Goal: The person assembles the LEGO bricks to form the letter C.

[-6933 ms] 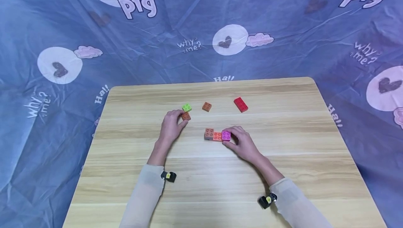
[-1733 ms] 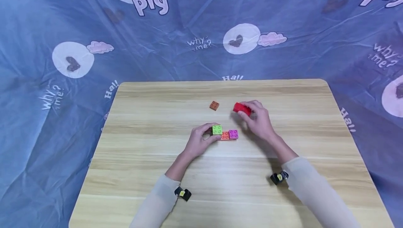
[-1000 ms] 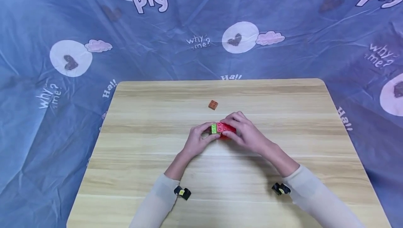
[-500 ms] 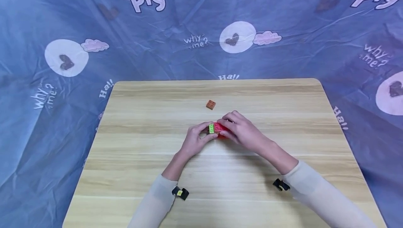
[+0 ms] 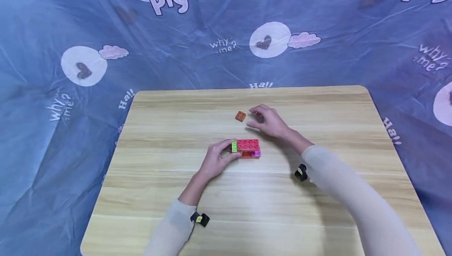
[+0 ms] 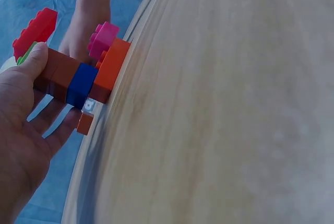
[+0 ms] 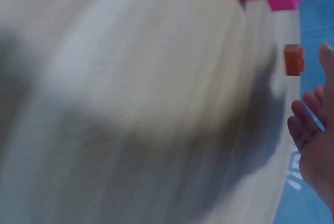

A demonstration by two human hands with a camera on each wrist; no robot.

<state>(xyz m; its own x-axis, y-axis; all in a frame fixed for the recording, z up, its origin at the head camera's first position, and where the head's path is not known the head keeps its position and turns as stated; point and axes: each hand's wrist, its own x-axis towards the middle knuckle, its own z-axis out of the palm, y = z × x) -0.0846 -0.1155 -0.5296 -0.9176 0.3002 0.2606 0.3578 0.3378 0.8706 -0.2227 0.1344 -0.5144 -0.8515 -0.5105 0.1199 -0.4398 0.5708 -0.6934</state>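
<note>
My left hand (image 5: 216, 159) pinches the top of a toy-brick stack between thumb and fingers. From the bottom up, the left wrist view shows an orange brick (image 6: 112, 72), a blue brick (image 6: 81, 85) and brown bricks (image 6: 57, 72). A lime green brick (image 5: 234, 146) tops these, and a long red brick (image 5: 248, 145) sits on it, jutting right. Under that overhang, a magenta brick (image 5: 257, 153) stands on the orange brick's right end. My right hand (image 5: 270, 123) holds nothing. Its parted thumb and fingers point at a loose brown brick (image 5: 240, 116), a short gap away.
Everything lies on a wood-grain table (image 5: 169, 130) with rounded far corners. A blue printed cloth (image 5: 212, 20) hangs behind it and along both sides. A black wrist camera (image 5: 301, 172) is strapped to the right sleeve, another (image 5: 200, 219) to the left.
My left hand has added brown and lime green bricks to the stack. My right hand has set the red brick on top, let it go and moved back towards the loose brown brick.
</note>
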